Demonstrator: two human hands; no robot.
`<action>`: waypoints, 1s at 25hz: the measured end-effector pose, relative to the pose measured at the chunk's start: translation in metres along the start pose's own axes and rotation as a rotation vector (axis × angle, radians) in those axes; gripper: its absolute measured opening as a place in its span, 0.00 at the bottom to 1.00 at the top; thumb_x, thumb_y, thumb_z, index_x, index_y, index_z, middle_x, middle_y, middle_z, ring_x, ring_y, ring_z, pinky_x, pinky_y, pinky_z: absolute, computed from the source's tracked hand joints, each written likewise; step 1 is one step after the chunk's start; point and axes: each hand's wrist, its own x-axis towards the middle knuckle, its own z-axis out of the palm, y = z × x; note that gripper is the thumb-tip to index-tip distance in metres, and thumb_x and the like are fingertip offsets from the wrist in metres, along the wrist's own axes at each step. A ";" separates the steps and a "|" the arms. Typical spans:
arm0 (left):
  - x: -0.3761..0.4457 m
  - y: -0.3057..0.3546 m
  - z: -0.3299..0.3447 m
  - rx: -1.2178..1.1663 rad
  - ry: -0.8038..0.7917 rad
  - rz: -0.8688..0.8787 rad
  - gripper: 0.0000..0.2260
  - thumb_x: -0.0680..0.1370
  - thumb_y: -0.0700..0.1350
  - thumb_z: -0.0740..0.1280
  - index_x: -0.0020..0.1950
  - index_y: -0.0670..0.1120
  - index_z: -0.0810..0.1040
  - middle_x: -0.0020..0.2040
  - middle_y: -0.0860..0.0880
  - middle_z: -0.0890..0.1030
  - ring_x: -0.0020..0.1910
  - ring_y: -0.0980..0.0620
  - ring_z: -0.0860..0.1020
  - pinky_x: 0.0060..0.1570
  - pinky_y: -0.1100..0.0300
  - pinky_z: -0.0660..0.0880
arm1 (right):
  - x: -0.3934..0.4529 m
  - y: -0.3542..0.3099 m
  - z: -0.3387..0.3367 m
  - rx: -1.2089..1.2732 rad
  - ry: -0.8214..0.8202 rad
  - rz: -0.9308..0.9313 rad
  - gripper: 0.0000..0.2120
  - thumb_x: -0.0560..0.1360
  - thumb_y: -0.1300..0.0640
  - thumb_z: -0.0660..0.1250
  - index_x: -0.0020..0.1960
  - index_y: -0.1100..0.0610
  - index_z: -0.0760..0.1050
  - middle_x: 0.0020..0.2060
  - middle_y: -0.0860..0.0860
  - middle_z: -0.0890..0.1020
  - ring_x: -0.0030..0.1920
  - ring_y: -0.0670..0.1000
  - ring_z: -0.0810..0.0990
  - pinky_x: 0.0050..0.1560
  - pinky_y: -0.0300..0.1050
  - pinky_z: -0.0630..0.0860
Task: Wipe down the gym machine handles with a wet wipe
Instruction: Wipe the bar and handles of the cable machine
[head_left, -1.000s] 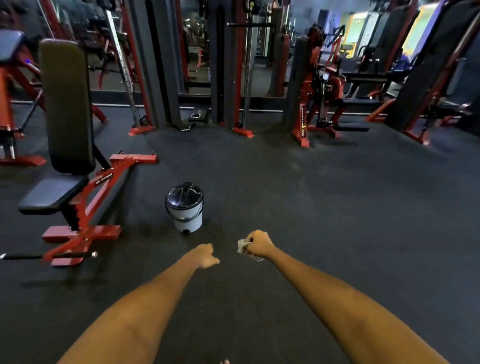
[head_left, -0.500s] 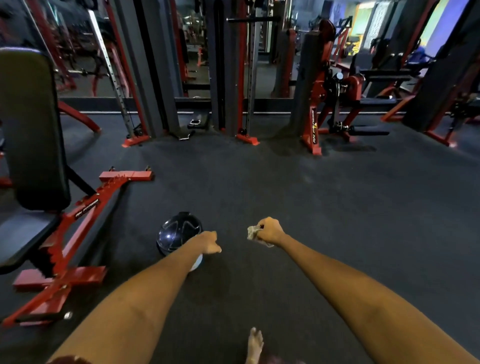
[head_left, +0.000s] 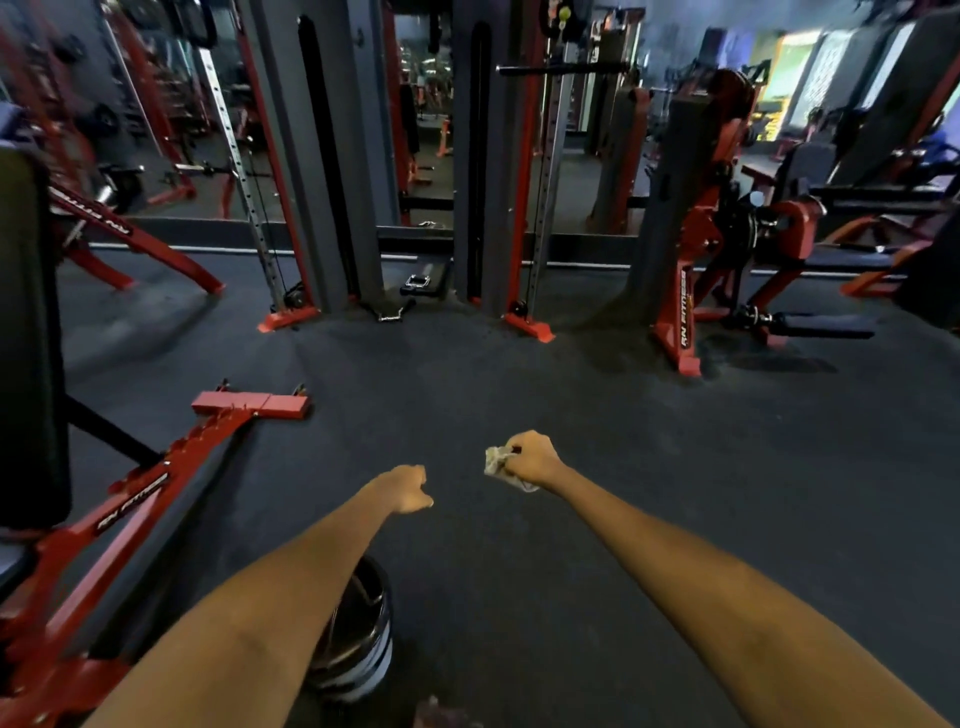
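My right hand (head_left: 532, 458) grips a crumpled whitish wet wipe (head_left: 497, 462), held out in front of me above the dark floor. My left hand (head_left: 410, 488) is stretched forward beside it with the fingers curled into a fist and nothing in it. Ahead stands the grey and red cable machine (head_left: 483, 171). A metal cable handle (head_left: 390, 313) and a stirrup handle (head_left: 416, 283) lie on the floor at its base, well beyond both hands. A black bar (head_left: 561, 68) hangs on the machine's right side.
A small bin with a black domed lid (head_left: 358, 644) stands on the floor under my left forearm. A red-framed bench with black pads (head_left: 156, 483) fills the left side. Another red and black machine (head_left: 711, 223) stands at the right. Dark rubber floor (head_left: 649, 441) lies between.
I have moved forward: the bin has slid from ahead of my hands to beneath my left arm, and the cable machine is closer. Both hands keep the same pose.
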 end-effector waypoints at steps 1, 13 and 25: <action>0.031 -0.004 -0.011 0.000 -0.007 -0.010 0.25 0.79 0.50 0.63 0.73 0.42 0.63 0.72 0.44 0.66 0.67 0.45 0.68 0.62 0.56 0.67 | 0.032 0.003 -0.004 0.000 -0.001 -0.016 0.17 0.73 0.62 0.63 0.26 0.55 0.64 0.26 0.49 0.70 0.28 0.45 0.68 0.27 0.38 0.63; 0.348 0.000 -0.239 0.016 0.070 0.044 0.24 0.79 0.49 0.63 0.72 0.42 0.64 0.70 0.44 0.67 0.66 0.44 0.69 0.62 0.55 0.68 | 0.370 -0.012 -0.138 0.028 0.153 0.024 0.15 0.72 0.60 0.64 0.28 0.54 0.66 0.29 0.47 0.72 0.30 0.43 0.70 0.28 0.36 0.65; 0.647 0.070 -0.418 0.062 0.159 0.149 0.22 0.78 0.50 0.64 0.70 0.42 0.66 0.69 0.45 0.68 0.66 0.46 0.69 0.61 0.56 0.67 | 0.685 0.021 -0.273 0.052 0.155 -0.072 0.12 0.76 0.63 0.61 0.54 0.62 0.81 0.51 0.57 0.82 0.51 0.54 0.80 0.52 0.45 0.77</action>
